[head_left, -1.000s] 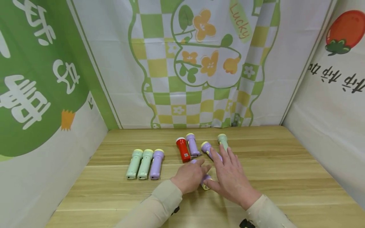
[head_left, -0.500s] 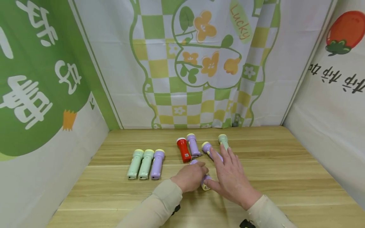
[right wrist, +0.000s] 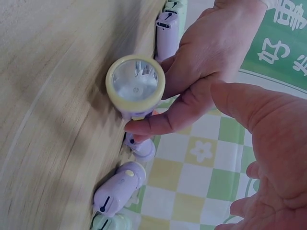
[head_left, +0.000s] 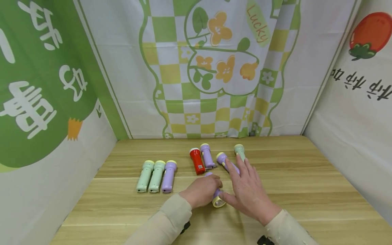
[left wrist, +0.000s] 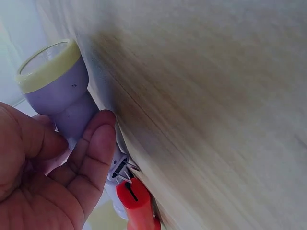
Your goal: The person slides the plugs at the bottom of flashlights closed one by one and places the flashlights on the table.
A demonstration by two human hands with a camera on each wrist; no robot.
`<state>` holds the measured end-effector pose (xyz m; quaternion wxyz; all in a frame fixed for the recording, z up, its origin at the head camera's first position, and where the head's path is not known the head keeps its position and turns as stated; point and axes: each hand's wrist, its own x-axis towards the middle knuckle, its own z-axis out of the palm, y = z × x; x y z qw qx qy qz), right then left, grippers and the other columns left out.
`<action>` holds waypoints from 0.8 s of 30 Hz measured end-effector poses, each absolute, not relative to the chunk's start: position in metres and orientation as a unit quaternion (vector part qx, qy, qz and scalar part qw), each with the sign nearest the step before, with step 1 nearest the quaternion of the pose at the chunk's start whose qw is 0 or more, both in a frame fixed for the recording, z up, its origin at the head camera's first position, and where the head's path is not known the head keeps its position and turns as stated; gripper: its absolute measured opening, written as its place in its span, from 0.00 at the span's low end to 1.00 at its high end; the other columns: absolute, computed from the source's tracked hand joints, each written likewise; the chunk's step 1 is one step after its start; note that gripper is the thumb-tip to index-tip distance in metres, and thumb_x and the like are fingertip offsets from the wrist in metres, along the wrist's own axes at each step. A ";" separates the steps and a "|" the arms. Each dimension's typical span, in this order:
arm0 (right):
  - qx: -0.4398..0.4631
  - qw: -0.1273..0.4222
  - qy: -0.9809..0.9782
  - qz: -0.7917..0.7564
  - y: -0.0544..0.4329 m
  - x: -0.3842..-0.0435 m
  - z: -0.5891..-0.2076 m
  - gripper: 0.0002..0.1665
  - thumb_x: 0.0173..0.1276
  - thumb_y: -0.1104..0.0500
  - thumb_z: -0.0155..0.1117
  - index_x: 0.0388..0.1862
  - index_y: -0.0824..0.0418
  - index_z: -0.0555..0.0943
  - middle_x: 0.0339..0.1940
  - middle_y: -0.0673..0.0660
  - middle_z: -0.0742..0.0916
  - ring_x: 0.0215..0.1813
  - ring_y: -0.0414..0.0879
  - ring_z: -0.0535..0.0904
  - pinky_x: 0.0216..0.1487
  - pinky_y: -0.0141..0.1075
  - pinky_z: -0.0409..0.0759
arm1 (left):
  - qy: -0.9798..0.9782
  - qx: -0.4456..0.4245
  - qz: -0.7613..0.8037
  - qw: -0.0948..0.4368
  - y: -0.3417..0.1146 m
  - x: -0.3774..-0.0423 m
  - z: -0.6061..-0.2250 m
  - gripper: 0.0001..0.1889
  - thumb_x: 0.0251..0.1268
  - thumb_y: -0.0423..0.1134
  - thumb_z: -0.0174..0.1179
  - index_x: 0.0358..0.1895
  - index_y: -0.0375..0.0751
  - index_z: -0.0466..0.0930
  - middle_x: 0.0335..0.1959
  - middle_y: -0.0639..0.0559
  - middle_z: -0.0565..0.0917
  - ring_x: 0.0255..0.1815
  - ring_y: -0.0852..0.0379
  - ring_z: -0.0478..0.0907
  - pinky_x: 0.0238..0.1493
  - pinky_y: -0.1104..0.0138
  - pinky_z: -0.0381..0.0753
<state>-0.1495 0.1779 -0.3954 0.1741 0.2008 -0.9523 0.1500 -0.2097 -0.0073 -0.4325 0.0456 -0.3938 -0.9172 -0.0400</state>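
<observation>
Freshly turned, the purple flashlight (head_left: 218,200) in my left hand (head_left: 202,191) now shows its clear lens and yellow rim toward me; half a second ago, that lens was barely in sight from the head view. My left hand has drawn back slightly with it, thumb and fingers pinching the barrel just behind the flared head. That change suggests, in my judgement, that the piece is under control and being angled rather than simply lying where it was; whether its tail touches the wooden table (head_left: 116,211), I cannot tell.

My right hand (head_left: 249,190) holds nothing, its fingers extended and spread, the thumb close by the lens end, though contact is unclear. Its fingertips overlap another purple flashlight (head_left: 222,159) and a green flashlight (head_left: 240,151) from above, neither visibly gripped.

Just beyond my left hand lie a red flashlight (head_left: 197,161) and a slim purple flashlight (head_left: 207,156), side by side. To the left, two pale green flashlights (head_left: 151,177) and a lilac flashlight (head_left: 168,177) form a tidy row, heads pointing away, opposite to the one I hold.
</observation>
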 end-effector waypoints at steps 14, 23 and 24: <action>0.197 0.169 -0.953 0.155 0.178 -0.148 -0.397 0.61 0.60 0.36 0.78 0.83 0.59 0.60 0.83 0.76 0.57 0.79 0.79 0.56 0.72 0.74 0.61 | -0.920 -0.355 -0.167 0.019 -0.020 -0.204 -0.433 0.12 0.76 0.33 0.54 0.54 0.43 0.85 0.56 0.51 0.86 0.62 0.55 0.82 0.63 0.62 0.81; 0.197 0.166 -0.954 0.150 0.179 -0.148 -0.398 0.62 0.60 0.35 0.78 0.84 0.58 0.59 0.83 0.76 0.56 0.79 0.79 0.56 0.73 0.74 0.61 | -0.893 -0.366 -0.259 0.026 -0.026 -0.205 -0.432 0.12 0.81 0.32 0.47 0.49 0.41 0.83 0.49 0.51 0.87 0.55 0.55 0.83 0.62 0.61 0.81; 0.197 0.166 -0.955 0.150 0.179 -0.148 -0.398 0.62 0.60 0.35 0.77 0.84 0.58 0.58 0.83 0.76 0.56 0.79 0.79 0.56 0.73 0.73 0.61 | -0.892 -0.363 -0.268 0.022 -0.027 -0.205 -0.432 0.12 0.81 0.33 0.47 0.49 0.42 0.83 0.49 0.51 0.87 0.54 0.55 0.83 0.62 0.60 0.81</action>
